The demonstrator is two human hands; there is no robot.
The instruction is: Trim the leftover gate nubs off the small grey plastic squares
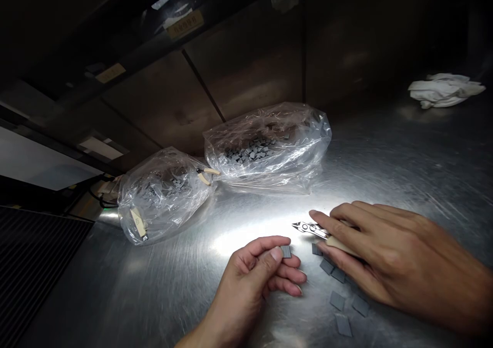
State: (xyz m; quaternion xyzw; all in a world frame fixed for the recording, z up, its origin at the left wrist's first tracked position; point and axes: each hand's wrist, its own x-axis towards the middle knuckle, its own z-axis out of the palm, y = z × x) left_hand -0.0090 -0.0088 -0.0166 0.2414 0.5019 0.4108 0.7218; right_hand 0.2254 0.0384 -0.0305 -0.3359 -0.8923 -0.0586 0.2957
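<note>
Between its thumb and index finger, my left hand (262,276) pinches a small grey square piece (285,251); its other fingers are loosely curled. My right hand (381,250) is wrapped round the pale handles of small nippers (308,228), whose metal jaws point left, a little above and to the right of the held piece. Several loose grey squares (337,301) lie on the metal table below and beside my right hand, one of them partly hidden near its thumb.
Two clear plastic bags, one at the middle back (265,148) and one at the left (165,194), hold many grey pieces. Another pale-handled tool (208,175) lies between them. A crumpled white cloth (444,90) sits at the back right of the metal table (154,286).
</note>
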